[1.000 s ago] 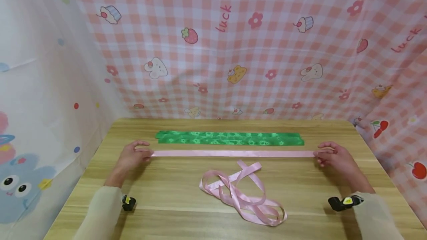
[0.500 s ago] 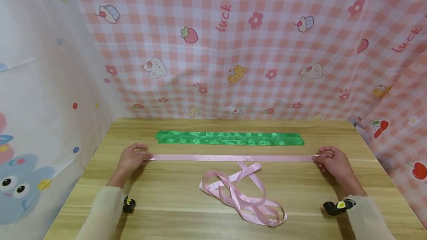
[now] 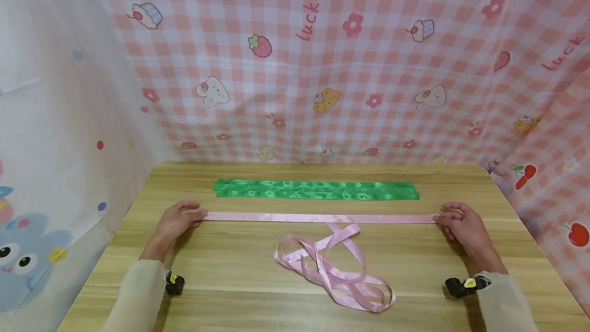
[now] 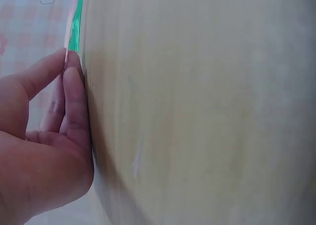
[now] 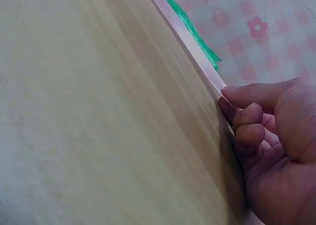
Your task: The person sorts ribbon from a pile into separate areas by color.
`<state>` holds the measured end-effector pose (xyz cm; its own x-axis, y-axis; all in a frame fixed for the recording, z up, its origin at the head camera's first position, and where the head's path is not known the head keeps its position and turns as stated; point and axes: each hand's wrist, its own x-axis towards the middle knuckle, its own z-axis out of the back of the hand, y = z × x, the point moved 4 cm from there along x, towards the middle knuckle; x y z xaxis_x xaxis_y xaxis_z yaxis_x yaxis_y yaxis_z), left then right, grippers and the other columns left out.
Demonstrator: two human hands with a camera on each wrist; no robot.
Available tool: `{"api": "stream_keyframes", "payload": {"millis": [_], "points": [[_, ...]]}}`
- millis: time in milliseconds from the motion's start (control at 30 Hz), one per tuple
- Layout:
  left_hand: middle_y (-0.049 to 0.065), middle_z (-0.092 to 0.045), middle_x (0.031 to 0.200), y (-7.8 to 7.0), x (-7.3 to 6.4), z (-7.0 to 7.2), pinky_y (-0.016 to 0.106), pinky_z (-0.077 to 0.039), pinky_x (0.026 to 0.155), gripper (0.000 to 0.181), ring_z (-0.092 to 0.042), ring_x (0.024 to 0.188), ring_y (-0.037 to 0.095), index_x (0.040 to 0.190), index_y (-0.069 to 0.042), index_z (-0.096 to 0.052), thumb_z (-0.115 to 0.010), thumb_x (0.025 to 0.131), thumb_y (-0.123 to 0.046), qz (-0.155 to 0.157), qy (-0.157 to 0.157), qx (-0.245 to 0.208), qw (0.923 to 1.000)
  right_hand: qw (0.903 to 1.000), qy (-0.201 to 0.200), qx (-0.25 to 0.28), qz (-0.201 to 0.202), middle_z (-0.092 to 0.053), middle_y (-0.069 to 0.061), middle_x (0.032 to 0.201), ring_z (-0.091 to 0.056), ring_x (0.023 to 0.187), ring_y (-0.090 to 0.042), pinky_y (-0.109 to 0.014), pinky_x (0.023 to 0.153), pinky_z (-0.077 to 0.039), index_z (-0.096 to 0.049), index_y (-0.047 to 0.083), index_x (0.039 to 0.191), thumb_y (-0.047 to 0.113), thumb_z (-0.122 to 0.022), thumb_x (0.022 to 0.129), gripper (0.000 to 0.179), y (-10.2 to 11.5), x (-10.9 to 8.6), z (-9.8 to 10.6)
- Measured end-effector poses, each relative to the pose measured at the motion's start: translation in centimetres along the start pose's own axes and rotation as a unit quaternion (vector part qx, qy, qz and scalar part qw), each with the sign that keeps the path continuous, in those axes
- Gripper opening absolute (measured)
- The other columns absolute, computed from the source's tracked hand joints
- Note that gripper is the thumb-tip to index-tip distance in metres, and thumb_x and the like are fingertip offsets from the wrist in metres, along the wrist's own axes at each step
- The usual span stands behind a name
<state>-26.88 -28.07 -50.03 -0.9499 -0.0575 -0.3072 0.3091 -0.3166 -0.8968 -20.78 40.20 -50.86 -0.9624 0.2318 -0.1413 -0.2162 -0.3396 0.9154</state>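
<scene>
A strip of pink satin ribbon (image 3: 318,218) stretches straight across the table between my hands. My left hand (image 3: 177,223) pinches its left end between thumb and fingertips, as the left wrist view also shows. At the opposite end my right hand (image 3: 464,225) pinches the ribbon, its thumb (image 5: 249,95) on the near face and the other fingers curled below. Just beyond the strip lies a flat green patterned band (image 3: 318,190), parallel to it. Nearer to me, a loose pile of pink ribbon (image 3: 332,275) lies in loops, its upper end close below the taut strip.
The wooden table (image 3: 239,301) has a rounded far edge against a pink checked curtain (image 3: 295,81). A white curtain with cartoon prints (image 3: 69,117) hangs on the left. Black wrist cameras (image 3: 175,283) sit at both sleeves.
Both hands have brought the taut pink strip slightly toward me, away from the green band, and it has shifted little in the last half second. The looped pile stays put.
</scene>
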Motion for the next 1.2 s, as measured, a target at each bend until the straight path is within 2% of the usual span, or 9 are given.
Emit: {"api": "stream_keyframes", "payload": {"millis": [233, 400, 733, 1033, 1100, 1200], "points": [[-0.010, -0.072, 0.092, -0.1, -0.1, -0.1, 0.017, -0.055, 0.075, 0.057, -0.066, 0.081, -0.001, 0.138, 0.006, -0.044, -0.071, 0.093, -0.017, 0.018, 0.000, -0.018, 0.9997, 0.9999, -0.009, 0.005, 0.000, -0.065, 0.021, 0.074, -0.050, 0.055, -0.004, -0.023, 0.047, -0.046, -0.045, 0.002, 0.119, 0.013, -0.065, 0.096, 0.033, 0.0, 0.0, 0.0], [-0.008, -0.073, 0.094, -0.1, -0.2, -0.1, 0.018, -0.055, 0.076, 0.060, -0.067, 0.082, -0.001, 0.139, 0.008, -0.042, -0.071, 0.093, -0.016, 0.014, 0.007, -0.034, 0.9993, 0.9999, -0.013, -0.005, 0.003, -0.064, 0.022, 0.074, -0.050, 0.055, -0.004, -0.023, 0.047, -0.046, -0.045, 0.003, 0.119, 0.016, -0.066, 0.096, 0.034, 0.1, 0.0, 0.0], [-0.008, -0.072, 0.098, -0.1, -0.4, -0.1, 0.017, -0.054, 0.077, 0.060, -0.067, 0.085, -0.001, 0.139, 0.005, -0.043, -0.071, 0.093, -0.021, 0.008, 0.009, -0.022, 0.9997, 0.9998, -0.018, -0.002, 0.006, -0.064, 0.023, 0.075, -0.050, 0.055, -0.003, -0.022, 0.047, -0.046, -0.045, 0.004, 0.118, 0.016, -0.068, 0.095, 0.035, 0.1, -0.2, -0.1], [-0.007, -0.070, 0.101, -0.2, -1.0, 0.2, 0.020, -0.055, 0.080, 0.060, -0.068, 0.087, 0.001, 0.142, 0.007, -0.037, -0.068, 0.095, -0.016, -0.007, 0.005, -0.065, 0.9979, 0.9995, -0.021, 0.023, 0.000, -0.062, 0.025, 0.084, -0.053, 0.061, -0.004, -0.022, 0.051, -0.046, -0.044, 0.005, 0.121, 0.017, -0.065, 0.097, 0.034, 0.6, -0.6, -0.5], [-0.006, -0.070, 0.103, -0.3, -1.2, 0.2, 0.021, -0.055, 0.082, 0.060, -0.067, 0.089, 0.001, 0.142, 0.007, -0.037, -0.067, 0.096, -0.016, -0.011, 0.005, -0.072, 0.9973, 0.9995, -0.030, 0.013, 0.003, -0.060, 0.022, 0.088, -0.053, 0.062, -0.005, -0.023, 0.051, -0.046, -0.044, 0.003, 0.122, 0.017, -0.066, 0.097, 0.037, 0.8, -0.8, -0.5], [-0.005, -0.069, 0.105, -0.5, -1.5, 0.3, 0.022, -0.056, 0.083, 0.059, -0.067, 0.090, 0.002, 0.142, 0.006, -0.037, -0.066, 0.096, -0.016, -0.020, 0.004, -0.065, 0.9977, 0.9979, -0.048, -0.036, 0.022, -0.058, 0.012, 0.097, -0.052, 0.068, -0.002, -0.022, 0.055, -0.048, -0.045, 0.000, 0.125, 0.021, -0.066, 0.097, 0.041, 1.6, -1.1, -0.5]]}}
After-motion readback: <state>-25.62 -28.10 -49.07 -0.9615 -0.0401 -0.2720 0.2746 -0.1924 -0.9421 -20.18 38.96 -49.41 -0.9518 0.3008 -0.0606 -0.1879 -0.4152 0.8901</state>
